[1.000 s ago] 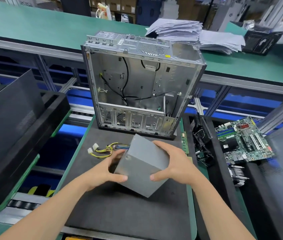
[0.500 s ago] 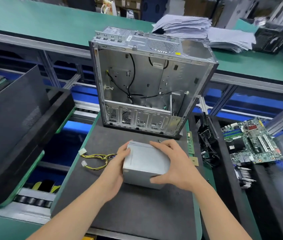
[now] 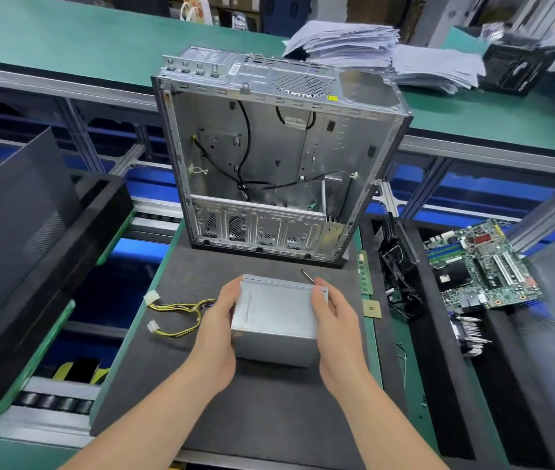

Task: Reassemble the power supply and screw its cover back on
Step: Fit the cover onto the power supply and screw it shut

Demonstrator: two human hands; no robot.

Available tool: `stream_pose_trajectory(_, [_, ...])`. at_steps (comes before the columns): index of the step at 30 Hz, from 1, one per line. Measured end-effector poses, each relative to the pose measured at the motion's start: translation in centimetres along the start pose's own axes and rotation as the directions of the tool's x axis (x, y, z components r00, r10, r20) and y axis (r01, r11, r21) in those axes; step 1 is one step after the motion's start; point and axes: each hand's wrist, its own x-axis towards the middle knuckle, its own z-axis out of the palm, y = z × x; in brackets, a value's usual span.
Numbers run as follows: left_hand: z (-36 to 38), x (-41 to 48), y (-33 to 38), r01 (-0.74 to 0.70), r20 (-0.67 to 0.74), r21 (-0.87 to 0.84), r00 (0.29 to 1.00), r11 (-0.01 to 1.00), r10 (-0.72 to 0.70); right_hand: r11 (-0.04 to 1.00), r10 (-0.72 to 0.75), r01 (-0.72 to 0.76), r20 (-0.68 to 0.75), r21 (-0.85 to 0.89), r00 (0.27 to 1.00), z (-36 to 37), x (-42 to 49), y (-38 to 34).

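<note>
A grey metal power supply box (image 3: 276, 320) rests flat on the dark mat (image 3: 252, 412). My left hand (image 3: 218, 330) holds its left side and my right hand (image 3: 335, 325) holds its right side, fingers wrapped over the top edges. Yellow and black cables with white connectors (image 3: 170, 315) trail from the box to the left. A thin screwdriver tip (image 3: 307, 276) lies just behind the box, partly hidden by my right fingers.
An open, empty computer case (image 3: 269, 164) stands upright behind the box. A memory stick (image 3: 364, 273) and a small chip (image 3: 372, 308) lie on the mat's right edge. A motherboard (image 3: 483, 266) and black cables (image 3: 398, 276) sit in the right tray. Black panels (image 3: 14, 232) lean at left.
The power supply was held tilted on a corner; both hands have turned it and set it down flat on the mat, its cables now spread to the left.
</note>
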Motion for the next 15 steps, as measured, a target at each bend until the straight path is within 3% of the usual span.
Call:
stream_pose_trajectory(3, [-0.4, 0.1, 0.2, -0.009, -0.010, -0.014, 1.000, 1.000, 0.009, 0.998, -0.023, 0.021, -0.031, -0.060, 0.999, 0.1, -0.2, 0.1])
stream_pose_trajectory(9, [-1.1, 0.3, -1.3, -0.059, -0.029, 0.179, 0.997, 0.982, 0.066, 0.989, -0.059, 0.053, -0.036, -0.140, 0.998, 0.0, -0.1, 0.3])
stream_pose_trajectory(15, [-1.6, 0.2, -1.1, -0.065, 0.062, 0.317, 0.997, 0.946, 0.048, 0.980, -0.091, 0.078, -0.065, -0.183, 0.994, 0.4, -0.1, 0.2])
